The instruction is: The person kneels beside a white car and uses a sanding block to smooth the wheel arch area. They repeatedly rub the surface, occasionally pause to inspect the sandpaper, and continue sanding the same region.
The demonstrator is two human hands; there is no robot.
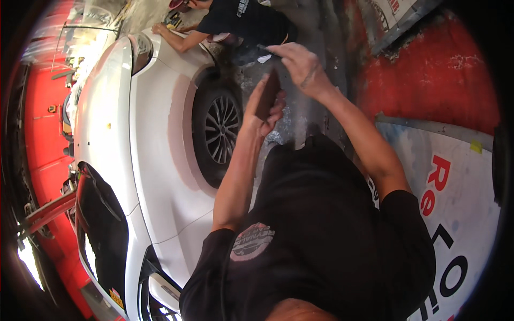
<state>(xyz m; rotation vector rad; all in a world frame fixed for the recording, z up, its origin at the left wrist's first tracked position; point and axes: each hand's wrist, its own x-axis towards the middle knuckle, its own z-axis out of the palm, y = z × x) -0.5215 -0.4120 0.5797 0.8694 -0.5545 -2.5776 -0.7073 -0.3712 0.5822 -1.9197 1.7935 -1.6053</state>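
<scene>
My left hand (255, 121) is closed around a flat reddish-brown piece (269, 95) that looks like sandpaper or a sanding pad. It is held upright, away from the car. To its right and farther off, my right hand (304, 68) is raised with its fingers stretched out; dust whitens it. I cannot make out anything held in it. On my left stands a white car (152, 160). A dull pinkish patch (179, 115) covers its fender around the wheel arch, above the dark tyre and spoked wheel (221, 128). Neither hand touches the car.
Beyond the front wheel, another person (243, 27) in a dark shirt bends at the car's front corner, one hand on it. A red wall (428, 75) and a white lettered sign panel (466, 187) flank my right. Red panels (45, 123) line the car's far side.
</scene>
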